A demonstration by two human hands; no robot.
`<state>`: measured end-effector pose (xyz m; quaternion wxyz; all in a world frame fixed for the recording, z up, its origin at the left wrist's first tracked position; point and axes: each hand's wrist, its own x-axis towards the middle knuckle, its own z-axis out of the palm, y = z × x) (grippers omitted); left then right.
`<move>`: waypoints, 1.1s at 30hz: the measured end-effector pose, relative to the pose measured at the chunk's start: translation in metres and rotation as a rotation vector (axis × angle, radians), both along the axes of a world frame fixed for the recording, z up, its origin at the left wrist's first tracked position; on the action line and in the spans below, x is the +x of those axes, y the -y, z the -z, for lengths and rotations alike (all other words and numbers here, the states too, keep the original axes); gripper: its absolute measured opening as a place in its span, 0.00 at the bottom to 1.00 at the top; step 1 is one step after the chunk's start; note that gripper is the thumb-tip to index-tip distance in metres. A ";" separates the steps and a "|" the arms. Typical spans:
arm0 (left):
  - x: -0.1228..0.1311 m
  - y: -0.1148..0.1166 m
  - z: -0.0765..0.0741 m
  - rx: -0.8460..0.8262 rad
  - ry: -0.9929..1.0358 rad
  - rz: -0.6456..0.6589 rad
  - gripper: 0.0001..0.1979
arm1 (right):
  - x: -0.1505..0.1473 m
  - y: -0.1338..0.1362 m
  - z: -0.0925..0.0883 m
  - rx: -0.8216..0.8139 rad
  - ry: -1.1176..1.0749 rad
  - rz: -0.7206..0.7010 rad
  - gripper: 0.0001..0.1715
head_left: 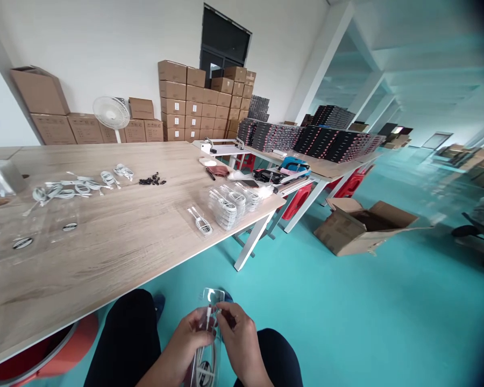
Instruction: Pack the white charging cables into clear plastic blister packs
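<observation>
Low between my knees, my left hand (191,338) is closed around a clear plastic package (213,294). Inside it lies a coiled white cable (208,317), one plug pointing up toward the package's top end. My right hand (239,334) pinches at the package's right side, near the cable's other end; its fingertips partly hide what they grip. A black-and-white oval label (205,373) shows in the lower part of the package. On the table, several stacked packages (228,207) of coiled cables stand near the right corner, with a single packaged cable (200,220) beside them.
The wooden table (137,226) holds loose white cables (75,188), small black pieces (152,179) and flat clear packages (64,226). A red bin (70,346) sits below its edge. An open carton (358,226) stands on the floor at right; stacked cartons (201,102) line the wall.
</observation>
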<state>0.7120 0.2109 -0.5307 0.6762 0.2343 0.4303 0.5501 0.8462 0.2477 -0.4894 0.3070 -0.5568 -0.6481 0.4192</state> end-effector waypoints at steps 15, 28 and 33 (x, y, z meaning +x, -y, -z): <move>0.002 0.009 -0.013 -0.059 0.372 0.080 0.23 | 0.002 0.003 0.011 0.077 -0.154 0.042 0.12; 0.003 0.009 -0.027 0.023 0.475 0.032 0.23 | -0.011 0.009 0.027 0.087 -0.249 0.086 0.22; -0.008 0.007 -0.029 -0.004 0.432 -0.067 0.19 | -0.011 0.014 0.026 0.049 -0.336 0.011 0.25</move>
